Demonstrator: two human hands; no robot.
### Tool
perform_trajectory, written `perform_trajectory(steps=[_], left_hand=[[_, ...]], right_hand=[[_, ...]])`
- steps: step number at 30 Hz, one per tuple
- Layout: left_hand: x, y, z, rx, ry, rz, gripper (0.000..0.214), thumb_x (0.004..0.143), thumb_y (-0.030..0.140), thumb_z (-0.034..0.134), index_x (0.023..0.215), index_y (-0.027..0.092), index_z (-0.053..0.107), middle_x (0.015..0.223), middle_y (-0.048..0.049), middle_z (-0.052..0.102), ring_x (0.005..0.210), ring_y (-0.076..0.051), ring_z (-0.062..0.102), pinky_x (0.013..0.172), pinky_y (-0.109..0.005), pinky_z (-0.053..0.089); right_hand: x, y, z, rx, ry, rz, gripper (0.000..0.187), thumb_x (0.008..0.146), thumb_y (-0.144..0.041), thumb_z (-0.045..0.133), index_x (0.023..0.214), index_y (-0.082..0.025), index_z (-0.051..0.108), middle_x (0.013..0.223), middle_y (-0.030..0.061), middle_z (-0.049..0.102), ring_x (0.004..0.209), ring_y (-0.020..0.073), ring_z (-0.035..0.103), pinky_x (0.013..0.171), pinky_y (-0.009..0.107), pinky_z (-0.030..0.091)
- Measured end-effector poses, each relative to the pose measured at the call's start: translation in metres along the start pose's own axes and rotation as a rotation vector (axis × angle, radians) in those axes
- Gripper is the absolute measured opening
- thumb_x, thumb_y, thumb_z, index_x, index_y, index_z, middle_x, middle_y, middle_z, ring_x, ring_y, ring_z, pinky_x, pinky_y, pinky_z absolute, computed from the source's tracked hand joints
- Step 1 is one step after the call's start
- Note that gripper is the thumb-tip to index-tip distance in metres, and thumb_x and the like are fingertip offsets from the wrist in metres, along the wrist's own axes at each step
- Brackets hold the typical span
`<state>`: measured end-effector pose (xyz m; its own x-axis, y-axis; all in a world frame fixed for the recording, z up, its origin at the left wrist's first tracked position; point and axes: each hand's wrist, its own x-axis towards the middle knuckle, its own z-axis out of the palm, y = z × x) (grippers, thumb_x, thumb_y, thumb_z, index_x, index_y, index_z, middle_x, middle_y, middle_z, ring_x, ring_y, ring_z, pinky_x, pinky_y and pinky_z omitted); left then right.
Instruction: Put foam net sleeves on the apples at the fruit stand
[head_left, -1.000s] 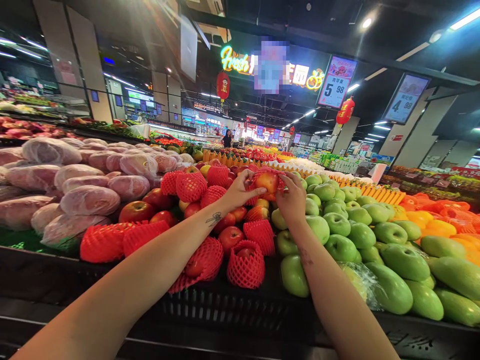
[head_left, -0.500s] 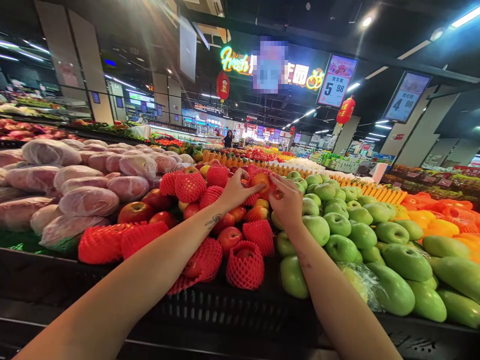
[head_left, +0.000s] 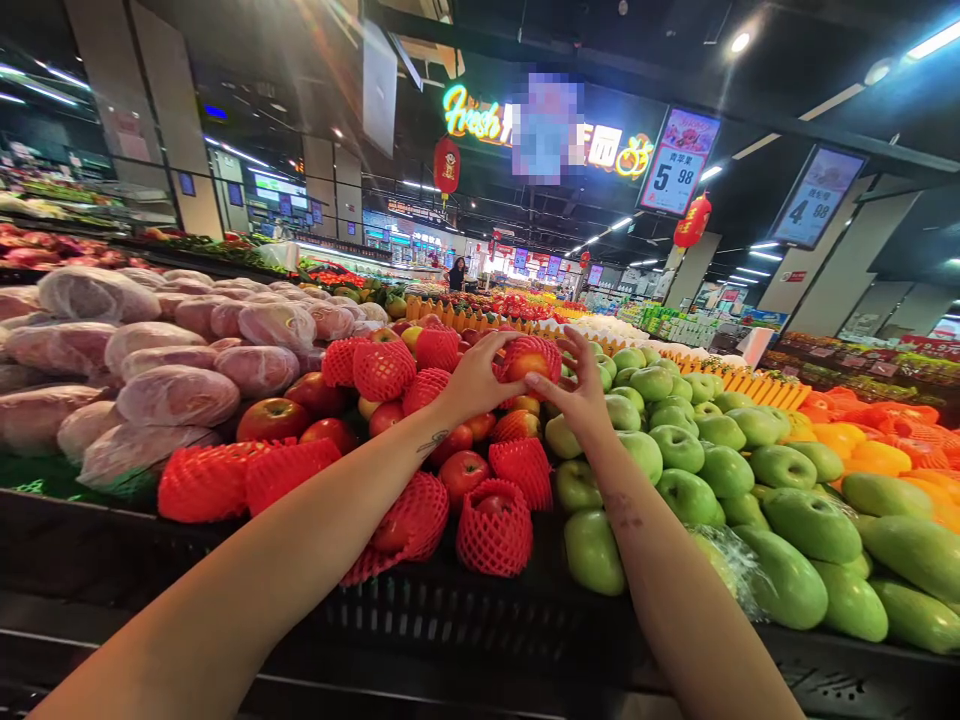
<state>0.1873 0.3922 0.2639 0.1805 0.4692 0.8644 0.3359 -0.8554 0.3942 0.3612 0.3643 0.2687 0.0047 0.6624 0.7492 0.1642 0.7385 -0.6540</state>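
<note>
A red-and-yellow apple [head_left: 531,360], partly covered by a red foam net, is between my two hands above the fruit pile. My left hand [head_left: 477,378] curls round its left side, with the thumb under the front. On the right, my right hand [head_left: 582,392] has its thumb pressed to the apple's lower front and its bent fingers beside the net. Just below lie loose red apples [head_left: 462,476] and other apples in red nets [head_left: 493,528]. Green apples [head_left: 594,552] border my right wrist.
Plastic-wrapped pink fruit [head_left: 178,396] is heaped at the left. Green mangoes [head_left: 814,522] and orange fruit [head_left: 874,455] fill the right side. A black crate edge [head_left: 450,620] runs along the front. Behind stands a low yellow picket fence [head_left: 472,317]; a person [head_left: 457,274] is far back.
My right hand's thumb has come under the front of the apple and its fingers have spread outward. The net now covers the apple's top and sides. My left hand keeps its hold.
</note>
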Motion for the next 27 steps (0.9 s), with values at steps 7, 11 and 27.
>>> perform_trajectory(steps=[7, 11, 27], left_hand=[[-0.001, -0.003, 0.003, -0.082, -0.001, -0.021, 0.058, 0.077, 0.043, 0.079, 0.125, 0.018, 0.059, 0.13, -0.014, 0.063, 0.121, -0.027, 0.058, 0.108, -0.046, 0.045], [-0.001, -0.005, 0.004, -0.155, -0.003, -0.068, 0.063, 0.076, 0.045, 0.08, 0.128, 0.02, 0.058, 0.135, -0.0148, 0.059, 0.126, -0.028, 0.056, 0.107, -0.046, 0.046], [0.001, -0.007, -0.001, -0.176, -0.069, -0.015, 0.061, 0.076, 0.049, 0.077, 0.126, 0.017, 0.061, 0.131, -0.014, 0.066, 0.123, -0.029, 0.059, 0.11, -0.045, 0.043]], right_hand=[[-0.002, -0.002, 0.008, 0.494, -0.078, 0.375, 0.058, 0.076, -0.039, 0.073, 0.132, -0.033, 0.057, 0.121, -0.0014, 0.069, 0.095, 0.0179, 0.071, 0.081, 0.034, 0.062], [0.0, -0.003, 0.004, 0.564, -0.076, 0.422, 0.057, 0.071, -0.037, 0.077, 0.126, -0.035, 0.062, 0.123, -0.0025, 0.07, 0.097, 0.0187, 0.072, 0.073, 0.03, 0.064], [-0.004, 0.0, 0.009, 0.469, -0.041, 0.395, 0.059, 0.057, -0.035, 0.09, 0.109, -0.028, 0.064, 0.101, -0.0021, 0.073, 0.089, 0.0188, 0.072, 0.078, 0.034, 0.065]])
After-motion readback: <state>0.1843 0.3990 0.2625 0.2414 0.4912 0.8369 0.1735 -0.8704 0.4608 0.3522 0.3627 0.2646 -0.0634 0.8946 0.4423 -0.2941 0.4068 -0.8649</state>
